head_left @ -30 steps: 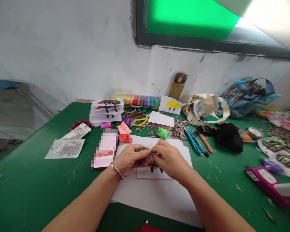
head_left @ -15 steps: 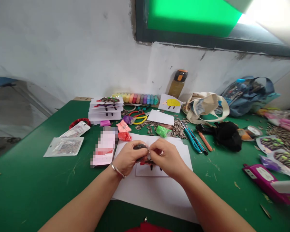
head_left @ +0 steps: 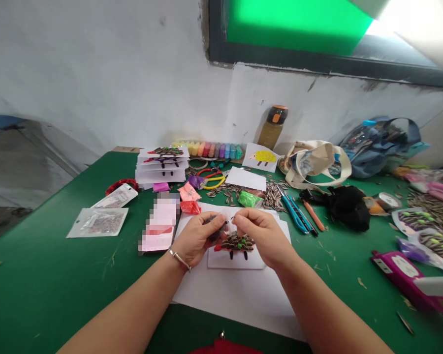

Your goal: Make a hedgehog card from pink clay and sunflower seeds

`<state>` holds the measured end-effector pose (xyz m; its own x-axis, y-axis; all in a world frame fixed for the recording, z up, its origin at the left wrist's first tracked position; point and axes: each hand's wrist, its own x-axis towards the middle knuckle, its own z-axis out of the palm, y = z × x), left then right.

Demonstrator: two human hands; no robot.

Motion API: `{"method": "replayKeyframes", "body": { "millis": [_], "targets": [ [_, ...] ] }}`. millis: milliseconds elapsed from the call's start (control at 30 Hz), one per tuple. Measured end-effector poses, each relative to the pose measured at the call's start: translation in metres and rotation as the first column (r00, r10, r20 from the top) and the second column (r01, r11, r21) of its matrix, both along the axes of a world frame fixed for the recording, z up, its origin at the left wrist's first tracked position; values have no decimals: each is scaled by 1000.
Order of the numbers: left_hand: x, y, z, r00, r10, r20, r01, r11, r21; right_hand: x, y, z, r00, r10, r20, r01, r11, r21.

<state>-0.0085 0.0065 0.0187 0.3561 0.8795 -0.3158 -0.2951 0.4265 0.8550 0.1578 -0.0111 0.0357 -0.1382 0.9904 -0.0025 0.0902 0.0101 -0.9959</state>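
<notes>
My left hand is closed on a small clear packet of black modelling clay, held over the white paper. Just to its right my right hand pinches thumb and forefinger together; a tiny dark bit seems to be at the fingertips, too small to name. Below both hands lies a white card bearing a hedgehog figure with a red nose, green dots, dark legs and a back of sunflower seeds. Its right end is partly hidden by my right hand. A large white sheet lies underneath the card.
Red and green clay packets lie beyond the hands, near loose sunflower seeds. A stack of finished-looking cards stands left. Rightward are a blue utility knife, a black pouch and a magenta glue gun-like tool.
My right hand has drawn slightly away from the packet to the right, and more of the hedgehog figure shows. The left hand still grips the packet, now tilted a little.
</notes>
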Motion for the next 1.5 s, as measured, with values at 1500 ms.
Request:
{"method": "replayKeyframes", "body": {
  "millis": [1500],
  "targets": [
    [4, -5, 2, 991, -30, -129, 45, 993, 112, -10, -8, -8, 788, -174, 591, -167, 863, 476]
  ]
}}
